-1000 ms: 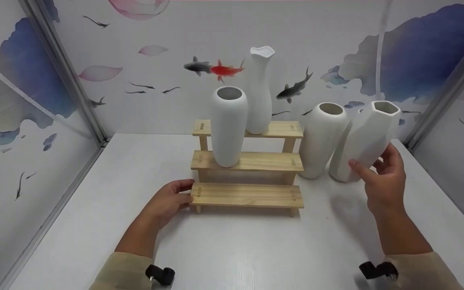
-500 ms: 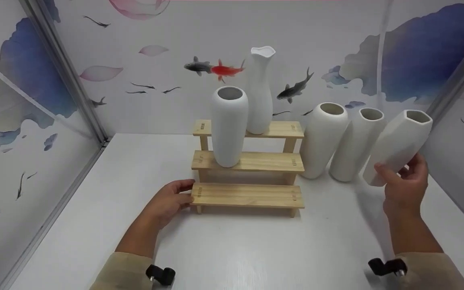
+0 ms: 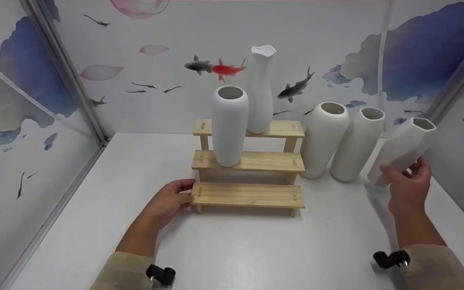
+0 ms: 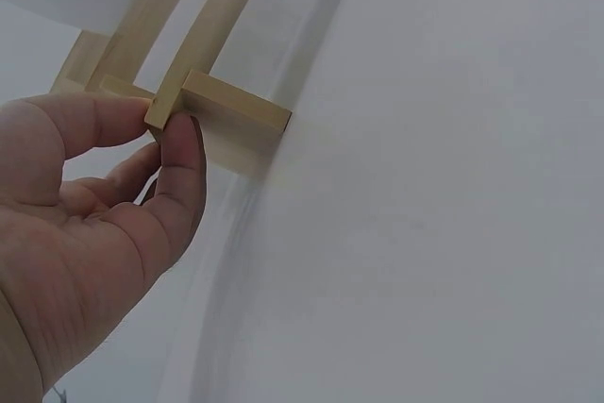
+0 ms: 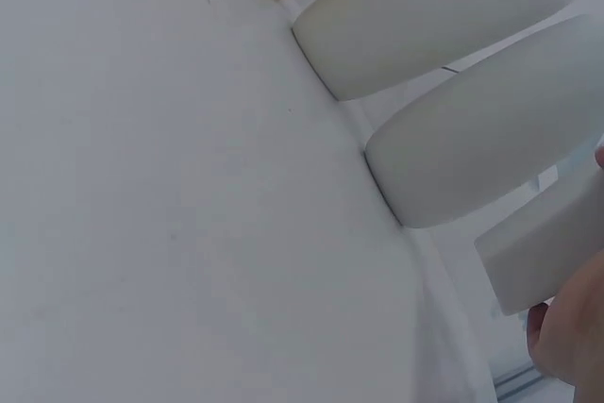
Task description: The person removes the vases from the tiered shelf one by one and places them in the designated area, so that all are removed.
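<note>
My left hand [image 3: 170, 202] pinches the left end of the lowest board of a three-step wooden stand [image 3: 248, 195]; the left wrist view shows thumb and fingers on the board's end [image 4: 162, 112]. At the right, my right hand [image 3: 410, 186] grips a white faceted vase [image 3: 401, 147] low on its body. This vase leans to the right, and whether its base touches the table I cannot tell. Just left of it stand a slim white vase [image 3: 357, 147] and a rounder white vase [image 3: 324, 139]. In the right wrist view, only part of the held vase [image 5: 543, 247] shows.
On the stand's middle step is a smooth white vase [image 3: 230, 125]. A tall wavy-rimmed vase [image 3: 260, 96] occupies the top step behind it. Printed walls enclose the white table [image 3: 232, 249] at the back and sides.
My right hand has carried the faceted vase rightward, away from the slim vase, then a little lower. The slim vase's mouth has come into view. My left hand stays on the stand.
</note>
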The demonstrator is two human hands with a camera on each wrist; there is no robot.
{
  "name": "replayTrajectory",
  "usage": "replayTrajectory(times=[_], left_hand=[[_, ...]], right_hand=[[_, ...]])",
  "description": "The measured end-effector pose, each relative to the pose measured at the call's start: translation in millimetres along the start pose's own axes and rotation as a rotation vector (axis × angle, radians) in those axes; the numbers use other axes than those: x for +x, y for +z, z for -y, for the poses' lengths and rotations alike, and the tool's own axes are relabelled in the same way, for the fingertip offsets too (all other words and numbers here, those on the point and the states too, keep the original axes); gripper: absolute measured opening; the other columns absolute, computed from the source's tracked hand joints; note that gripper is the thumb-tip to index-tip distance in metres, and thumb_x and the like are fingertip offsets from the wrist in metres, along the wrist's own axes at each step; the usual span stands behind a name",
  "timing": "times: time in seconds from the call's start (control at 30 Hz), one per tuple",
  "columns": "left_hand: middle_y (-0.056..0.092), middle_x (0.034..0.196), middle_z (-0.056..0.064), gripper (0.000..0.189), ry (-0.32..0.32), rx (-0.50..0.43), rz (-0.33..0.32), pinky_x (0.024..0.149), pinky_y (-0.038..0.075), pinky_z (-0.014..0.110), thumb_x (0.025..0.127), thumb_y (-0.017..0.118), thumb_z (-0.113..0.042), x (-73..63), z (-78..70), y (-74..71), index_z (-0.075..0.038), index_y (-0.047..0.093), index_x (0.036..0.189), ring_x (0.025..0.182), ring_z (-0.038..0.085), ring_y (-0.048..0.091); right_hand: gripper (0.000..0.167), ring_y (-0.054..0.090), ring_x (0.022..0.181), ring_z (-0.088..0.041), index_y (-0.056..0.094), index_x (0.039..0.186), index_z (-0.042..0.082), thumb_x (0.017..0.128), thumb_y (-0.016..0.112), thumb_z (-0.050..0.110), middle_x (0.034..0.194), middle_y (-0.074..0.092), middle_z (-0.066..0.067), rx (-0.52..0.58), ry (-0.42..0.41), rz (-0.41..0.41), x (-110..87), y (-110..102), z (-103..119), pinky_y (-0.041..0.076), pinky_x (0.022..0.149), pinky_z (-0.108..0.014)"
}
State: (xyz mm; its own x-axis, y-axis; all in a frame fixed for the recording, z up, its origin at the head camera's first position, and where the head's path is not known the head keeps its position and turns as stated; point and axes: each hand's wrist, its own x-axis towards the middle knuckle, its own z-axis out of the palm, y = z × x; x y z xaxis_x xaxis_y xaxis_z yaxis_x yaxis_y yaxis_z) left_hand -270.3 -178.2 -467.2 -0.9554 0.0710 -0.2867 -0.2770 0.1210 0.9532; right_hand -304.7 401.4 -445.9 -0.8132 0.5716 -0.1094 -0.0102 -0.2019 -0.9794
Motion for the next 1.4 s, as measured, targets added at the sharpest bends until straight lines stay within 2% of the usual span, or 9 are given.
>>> replayTrajectory(times=[0.3,0.53,0.73,0.9,1.03,1.17,1.4], left_hand=[[0.056,0.155,0.012,0.058,0.024,-0.005,0.018,0.104,0.055,0.037,0.096,0.062,0.000,2.1,2.1,-1.0,-0.006,0.054,0.153,0.121,0.023,0.068],[0.056,0.156,0.012,0.057,0.014,0.000,0.023,0.105,0.055,0.039,0.098,0.061,0.000,4.1,0.2,-1.1,-0.007,0.054,0.154,0.123,0.023,0.067],[0.055,0.157,0.011,0.057,0.003,0.005,0.021,0.107,0.055,0.040,0.099,0.062,0.000,2.3,-2.0,-1.3,-0.008,0.053,0.155,0.123,0.023,0.067],[0.056,0.157,0.010,0.056,-0.001,0.023,0.012,0.109,0.054,0.041,0.099,0.062,-0.001,0.7,-1.9,-1.0,-0.010,0.054,0.154,0.125,0.023,0.067],[0.056,0.157,0.008,0.057,-0.003,0.027,0.008,0.108,0.055,0.039,0.099,0.063,-0.002,1.7,-0.9,-1.3,-0.009,0.053,0.155,0.126,0.023,0.066],[0.056,0.156,0.012,0.058,0.006,0.003,0.011,0.103,0.055,0.036,0.097,0.061,0.001,1.0,-0.8,-1.3,-0.006,0.053,0.154,0.120,0.022,0.067],[0.055,0.155,0.015,0.057,0.014,-0.017,0.021,0.102,0.055,0.035,0.097,0.059,0.002,0.1,-1.5,-1.5,-0.004,0.053,0.153,0.117,0.022,0.068]], right_hand=[[0.111,0.027,0.163,-0.015,0.022,0.167,0.043,0.086,0.085,-0.001,0.176,0.029,0.011,-0.059,0.044,0.041,16.8,1,-7,0.020,0.136,-0.038],[0.113,0.014,0.168,-0.016,0.012,0.170,0.045,0.091,0.084,0.007,0.181,0.016,0.010,-0.119,0.070,0.094,22.3,-2,-10,0.014,0.137,-0.041],[0.116,0.011,0.169,-0.018,0.008,0.170,0.045,0.090,0.086,0.014,0.181,0.014,0.008,-0.162,0.084,0.133,22.6,0,-4,0.014,0.137,-0.043],[0.117,0.012,0.170,-0.021,0.007,0.170,0.047,0.090,0.088,0.023,0.182,0.015,0.006,-0.242,0.087,0.129,28.1,-2,-6,0.018,0.136,-0.044],[0.116,0.014,0.170,-0.022,0.008,0.170,0.047,0.089,0.089,0.028,0.182,0.015,0.006,-0.264,0.090,0.127,26.6,-4,-8,0.021,0.136,-0.043],[0.114,0.021,0.167,-0.021,0.015,0.170,0.044,0.088,0.090,0.022,0.177,0.026,0.002,-0.205,0.087,0.116,22.9,-5,-9,0.026,0.134,-0.041],[0.105,0.038,0.156,-0.017,0.032,0.166,0.041,0.083,0.093,0.020,0.160,0.041,0.012,-0.144,0.086,0.045,14.2,-8,-6,0.034,0.131,-0.034]])
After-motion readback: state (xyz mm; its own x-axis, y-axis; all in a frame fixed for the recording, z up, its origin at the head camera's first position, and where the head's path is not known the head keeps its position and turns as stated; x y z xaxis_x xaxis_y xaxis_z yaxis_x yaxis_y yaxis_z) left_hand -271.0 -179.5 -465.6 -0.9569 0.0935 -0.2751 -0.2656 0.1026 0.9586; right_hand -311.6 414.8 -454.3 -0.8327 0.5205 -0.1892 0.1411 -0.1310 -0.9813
